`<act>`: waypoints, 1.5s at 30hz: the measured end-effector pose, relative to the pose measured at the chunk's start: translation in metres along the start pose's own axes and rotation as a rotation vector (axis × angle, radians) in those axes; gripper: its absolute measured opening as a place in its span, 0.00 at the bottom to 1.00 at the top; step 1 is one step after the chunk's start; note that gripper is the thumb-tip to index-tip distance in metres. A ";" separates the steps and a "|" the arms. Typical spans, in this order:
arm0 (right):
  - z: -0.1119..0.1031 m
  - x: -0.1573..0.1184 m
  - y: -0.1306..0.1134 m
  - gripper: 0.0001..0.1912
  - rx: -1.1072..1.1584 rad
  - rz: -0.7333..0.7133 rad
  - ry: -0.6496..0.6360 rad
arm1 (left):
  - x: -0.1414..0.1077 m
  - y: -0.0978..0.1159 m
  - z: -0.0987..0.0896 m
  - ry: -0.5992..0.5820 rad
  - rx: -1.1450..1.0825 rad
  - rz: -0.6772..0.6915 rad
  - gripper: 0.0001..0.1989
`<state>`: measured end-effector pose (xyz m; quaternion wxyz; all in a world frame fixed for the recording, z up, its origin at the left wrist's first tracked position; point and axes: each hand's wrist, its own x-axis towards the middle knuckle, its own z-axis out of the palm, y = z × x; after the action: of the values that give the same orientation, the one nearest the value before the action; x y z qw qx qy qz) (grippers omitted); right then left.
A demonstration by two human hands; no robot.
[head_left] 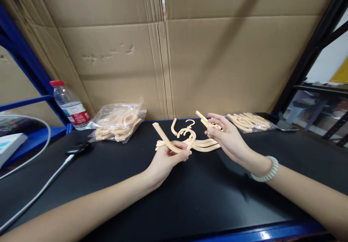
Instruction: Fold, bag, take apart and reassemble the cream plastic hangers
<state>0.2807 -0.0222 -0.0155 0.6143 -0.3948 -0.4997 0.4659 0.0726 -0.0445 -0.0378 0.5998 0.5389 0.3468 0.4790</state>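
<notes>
My left hand [167,160] is closed around a beige plastic hanger arm [166,139], which slants up to the left. A hook joins that piece near my fingertips, though the joint is partly hidden. To the right, my right hand [227,137] pinches another beige hanger arm [202,119] between thumb and fingers, raised above the table. Behind and between the hands lie several beige hangers [206,146] in a pile. Farther back are a loose hook [189,123] and a short curved hanger piece [173,126].
Bagged hanger parts [118,122] lie at the back left beside a red-capped water bottle [71,106]. Another bag of parts [250,121] and a phone [285,125] are at the back right. A white cable [40,191] crosses the left side. Cardboard [212,64] walls the back.
</notes>
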 end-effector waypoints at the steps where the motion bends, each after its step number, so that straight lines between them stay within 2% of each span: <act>1: 0.002 -0.002 0.000 0.33 0.033 0.024 0.005 | 0.000 0.000 0.000 -0.001 0.000 0.004 0.09; 3: 0.004 -0.005 0.000 0.38 0.117 0.089 -0.023 | 0.000 0.000 0.000 -0.005 0.001 0.010 0.09; 4: 0.006 -0.006 0.001 0.37 0.151 0.127 -0.062 | 0.000 0.000 0.000 -0.007 0.002 0.009 0.09; 8: 0.007 -0.007 0.006 0.17 0.165 0.233 -0.316 | 0.000 0.000 0.000 -0.008 -0.008 -0.013 0.10; 10: 0.007 -0.007 0.008 0.13 0.119 0.218 -0.395 | 0.000 0.001 -0.001 -0.018 -0.023 -0.030 0.10; 19: 0.010 -0.009 0.007 0.10 -0.047 0.117 -0.579 | 0.001 0.005 -0.003 -0.155 -0.132 -0.066 0.10; 29: 0.014 -0.015 0.001 0.07 -0.117 0.100 -0.630 | 0.001 0.007 -0.003 -0.224 -0.076 -0.011 0.08; 38: 0.018 -0.020 -0.001 0.03 -0.182 0.030 -0.579 | -0.003 0.003 0.000 -0.140 -0.026 0.029 0.09; 45: 0.023 -0.026 0.004 0.07 -0.110 0.034 -0.523 | -0.006 0.003 0.002 -0.023 -0.054 -0.009 0.13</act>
<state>0.2559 -0.0463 -0.0211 0.4338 -0.3023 -0.6594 0.5345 0.0721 -0.0509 -0.0348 0.6203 0.5265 0.3292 0.4793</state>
